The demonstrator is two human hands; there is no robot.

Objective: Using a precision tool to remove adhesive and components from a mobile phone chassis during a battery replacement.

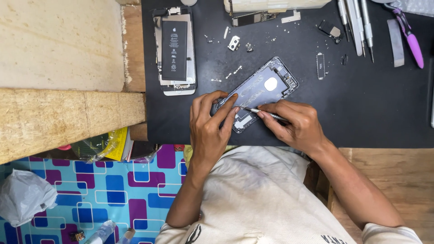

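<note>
I see open black mat (379, 113) to the right of my right hand (294, 124); passage there is unobstructed. Ahead, loose screws (233, 73) and small parts lie scattered around the phone shell (260, 90). The opened phone with battery (175, 49) blocks the left. A row of tools (357, 22) and a purple-handled tool (412, 45) occupy the far right. A wooden beam (68, 117) bounds the worktop's left edge.
</note>
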